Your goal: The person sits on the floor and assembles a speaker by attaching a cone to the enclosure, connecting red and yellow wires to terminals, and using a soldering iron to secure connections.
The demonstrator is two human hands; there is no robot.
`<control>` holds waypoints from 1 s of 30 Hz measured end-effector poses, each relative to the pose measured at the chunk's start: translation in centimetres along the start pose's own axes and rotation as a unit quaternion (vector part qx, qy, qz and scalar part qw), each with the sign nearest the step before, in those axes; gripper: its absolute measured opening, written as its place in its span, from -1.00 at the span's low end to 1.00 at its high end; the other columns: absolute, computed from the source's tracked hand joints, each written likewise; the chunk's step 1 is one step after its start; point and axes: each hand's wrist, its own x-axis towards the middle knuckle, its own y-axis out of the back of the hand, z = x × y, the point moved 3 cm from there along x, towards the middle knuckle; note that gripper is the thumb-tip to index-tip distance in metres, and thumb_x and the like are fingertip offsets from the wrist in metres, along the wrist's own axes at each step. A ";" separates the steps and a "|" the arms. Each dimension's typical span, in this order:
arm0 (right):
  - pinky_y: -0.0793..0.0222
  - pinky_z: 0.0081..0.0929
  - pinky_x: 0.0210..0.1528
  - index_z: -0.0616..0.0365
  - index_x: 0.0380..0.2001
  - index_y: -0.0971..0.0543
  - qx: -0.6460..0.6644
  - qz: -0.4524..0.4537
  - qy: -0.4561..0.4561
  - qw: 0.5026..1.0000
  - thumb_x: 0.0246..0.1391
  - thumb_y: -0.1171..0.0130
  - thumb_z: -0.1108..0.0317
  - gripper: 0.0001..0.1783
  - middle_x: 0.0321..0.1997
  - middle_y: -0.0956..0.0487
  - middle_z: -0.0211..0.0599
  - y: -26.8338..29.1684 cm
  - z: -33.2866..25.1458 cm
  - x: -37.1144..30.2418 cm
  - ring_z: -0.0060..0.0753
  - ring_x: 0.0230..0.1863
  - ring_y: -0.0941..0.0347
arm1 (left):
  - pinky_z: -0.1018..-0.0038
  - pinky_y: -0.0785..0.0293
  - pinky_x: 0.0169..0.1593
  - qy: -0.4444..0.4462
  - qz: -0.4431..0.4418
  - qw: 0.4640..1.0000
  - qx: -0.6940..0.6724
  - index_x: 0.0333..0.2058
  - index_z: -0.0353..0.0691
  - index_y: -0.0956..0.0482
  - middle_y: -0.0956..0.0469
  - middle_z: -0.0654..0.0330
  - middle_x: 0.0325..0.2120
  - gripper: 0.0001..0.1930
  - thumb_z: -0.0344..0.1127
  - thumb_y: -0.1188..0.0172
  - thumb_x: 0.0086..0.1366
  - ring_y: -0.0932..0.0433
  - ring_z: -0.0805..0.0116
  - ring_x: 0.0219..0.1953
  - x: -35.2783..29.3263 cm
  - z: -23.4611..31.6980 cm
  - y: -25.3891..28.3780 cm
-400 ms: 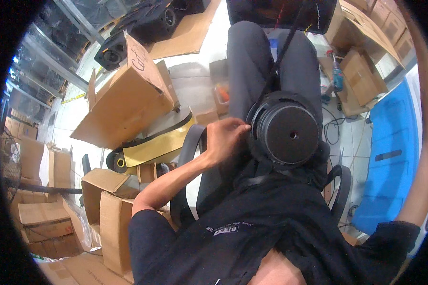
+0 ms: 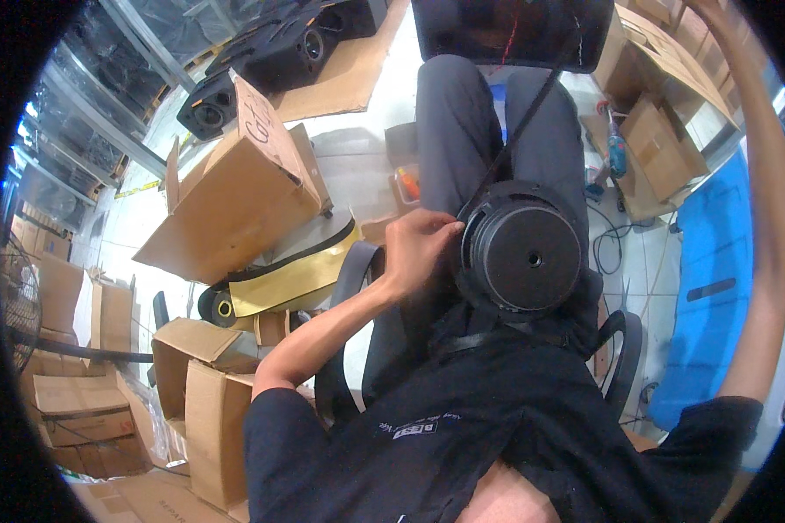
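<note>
A round black speaker driver [image 2: 532,261] rests magnet side up on my lap, a hole in the middle of its back. My left hand [image 2: 417,248] is at its left rim, thumb and fingertips pinched together on the end of a black strip there. That black strip [image 2: 525,122] rises from the driver's rim, between my knees, toward the black cabinet [image 2: 510,35] beyond them. My right arm [image 2: 763,235] reaches far up along the right edge; its hand lies past the top of the picture.
Left of me stand a large tilted cardboard box [image 2: 235,192], a roll of yellow-backed black tape [image 2: 288,279] and open cartons [image 2: 214,427]. Black speaker cabinets [image 2: 279,61] lie at far left. On the right are a teal power drill [image 2: 617,152], cables and a blue panel [image 2: 715,253].
My right forearm has swung inward and up along the right edge. The left hand stays at the driver's rim, still pinching. The view has shifted slightly.
</note>
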 end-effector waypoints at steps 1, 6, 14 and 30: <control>-0.47 -0.33 -0.40 0.31 -0.45 -0.73 0.006 0.000 0.005 1.000 -0.02 -0.35 0.26 -0.73 -0.55 -0.67 -0.06 -0.1 0.3 -0.3 -0.34 -0.52 -0.60 | 0.54 -0.45 -0.39 -0.010 0.004 1.000 0.001 -0.30 -0.24 -0.79 -0.67 0.25 -0.52 -0.83 -0.30 -0.46 0.16 -0.54 0.57 -0.49 0.4 0.0 -0.2; -0.49 -0.33 -0.38 0.32 -0.42 -0.73 -0.007 0.007 -0.058 0.998 -0.03 -0.34 0.26 -0.73 -0.50 -0.69 -0.01 0.5 3.7 -3.0 -0.30 -0.51 -0.60 | 0.46 -0.42 -0.38 -0.039 0.006 0.998 0.050 -0.32 -0.15 -0.81 -0.58 0.23 -0.54 -0.84 -0.28 -0.49 0.11 -0.51 0.49 -0.48 1.4 0.6 -0.4; -0.47 -0.38 -0.20 0.09 -0.08 -0.73 -0.106 -0.135 -0.070 0.983 0.25 -0.22 0.06 -0.63 -0.25 -0.74 -0.26 0.0 12.6 -7.2 -0.38 -0.41 -0.55 | 0.26 -0.41 -0.18 -0.181 0.044 0.964 0.189 -0.41 -0.09 -0.81 -0.54 0.20 -0.48 -0.86 -0.24 -0.49 0.03 -0.47 0.14 -0.27 3.0 2.5 -1.1; -0.37 -0.52 -0.38 0.24 -0.25 -0.73 -0.032 -0.116 -0.227 0.966 0.20 -0.31 0.17 -0.69 -0.51 -0.63 -0.36 4.5 14.9 -18.6 -0.60 -0.49 -0.47 | 0.35 -0.22 -0.06 -0.332 -0.133 0.898 0.255 -0.47 0.03 -0.80 -0.60 0.42 -0.45 -0.85 -0.15 -0.52 -0.06 -0.40 0.31 -0.26 9.3 3.9 -2.7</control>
